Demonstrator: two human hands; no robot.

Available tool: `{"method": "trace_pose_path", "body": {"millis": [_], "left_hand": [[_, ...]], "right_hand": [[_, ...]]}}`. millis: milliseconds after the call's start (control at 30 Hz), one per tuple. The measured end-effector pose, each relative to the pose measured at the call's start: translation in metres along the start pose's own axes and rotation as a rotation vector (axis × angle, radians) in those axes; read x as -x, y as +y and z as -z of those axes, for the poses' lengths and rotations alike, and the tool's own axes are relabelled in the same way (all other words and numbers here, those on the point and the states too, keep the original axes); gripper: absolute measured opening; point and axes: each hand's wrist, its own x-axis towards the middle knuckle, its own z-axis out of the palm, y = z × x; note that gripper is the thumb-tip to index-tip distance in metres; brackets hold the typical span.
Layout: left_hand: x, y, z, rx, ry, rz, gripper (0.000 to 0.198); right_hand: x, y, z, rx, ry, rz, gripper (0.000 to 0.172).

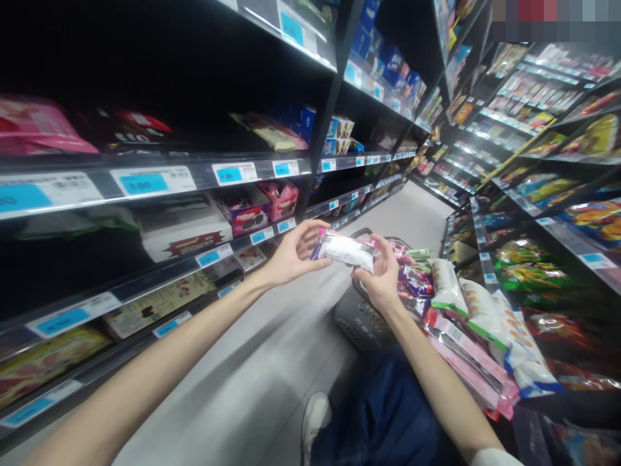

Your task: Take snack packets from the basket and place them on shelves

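Between my two hands is a small wrapped snack pack (345, 250), white on the side facing me with purple and pink ends. My left hand (297, 254) grips its left end between thumb and fingers. Around the right end, my right hand (382, 273) has its thumb and fingers closed. Beneath the right hand stands a grey shopping basket (356, 317) on the floor. Purple snack packs (414, 285) like the held one lie near the basket's right side, beside white-and-green bags (447, 285).
Dark shelves with price labels (235, 173) run along the left, holding purple nabati boxes (250, 217). Snack bags (528, 265) fill the right shelves. Pink packages (468, 362) lie by my right forearm. My shoe (315, 421) rests on the grey floor (252, 388).
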Motion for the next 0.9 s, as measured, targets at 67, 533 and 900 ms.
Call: {"method": "trace_pose_path", "body": {"millis": [67,533,900], "left_hand": [[0.000,0.002,-0.003,0.009,0.009,-0.020,0.063],[-0.002,0.004,-0.023,0.313,0.080,-0.041,0.062],[0.001,0.008,-0.023,0.394,0.059,0.019,0.051]], "right_hand": [[0.000,0.002,0.001,-0.015,0.019,-0.025,0.078],[-0.001,0.000,0.004,-0.086,0.095,-0.108,0.077],[0.002,-0.001,0.009,-0.027,0.100,-0.075,0.076]]}}
